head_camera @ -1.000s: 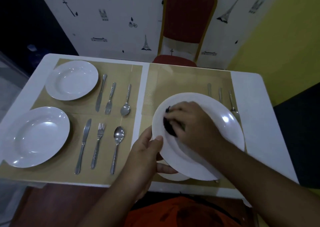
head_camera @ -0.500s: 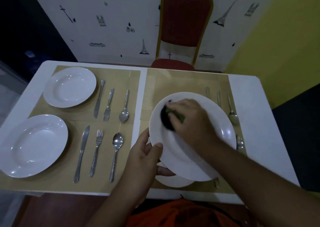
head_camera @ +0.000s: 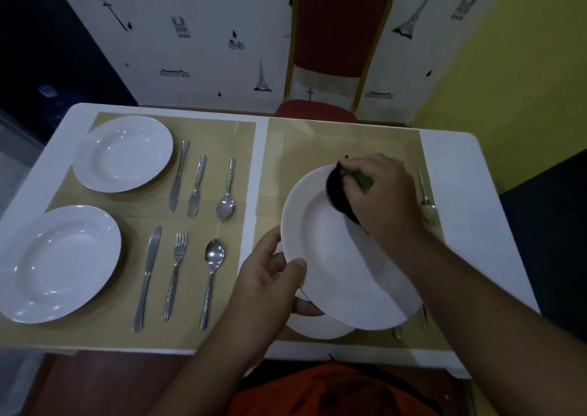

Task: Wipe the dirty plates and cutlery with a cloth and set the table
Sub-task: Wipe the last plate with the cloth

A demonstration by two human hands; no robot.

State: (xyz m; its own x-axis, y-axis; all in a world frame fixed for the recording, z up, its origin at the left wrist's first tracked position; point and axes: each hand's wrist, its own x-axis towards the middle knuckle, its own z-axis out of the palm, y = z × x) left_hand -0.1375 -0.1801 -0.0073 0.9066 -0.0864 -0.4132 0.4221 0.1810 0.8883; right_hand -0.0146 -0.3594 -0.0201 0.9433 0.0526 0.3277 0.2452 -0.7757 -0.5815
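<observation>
The left hand (head_camera: 266, 279) pinches the plate (head_camera: 333, 266) at its near-left rim; the right hand (head_camera: 381, 196) clutches the cloth (head_camera: 336, 193) on its far rim. Press lightly and support it underneath; a second plate (head_camera: 317, 328) seems to lie below.

We see a smooth, glossy white plate (head_camera: 333, 256), glazed like ceramic, and a soft dark cloth (head_camera: 336, 191). The knife (head_camera: 147, 272), fork (head_camera: 176, 269) and spoon (head_camera: 212, 275) are shiny metal. The tan placemat (head_camera: 317, 148) looks woven and matt, the surface (head_camera: 454, 174) smooth white, the chair (head_camera: 341, 28) red-upholstered, gold-framed.
</observation>
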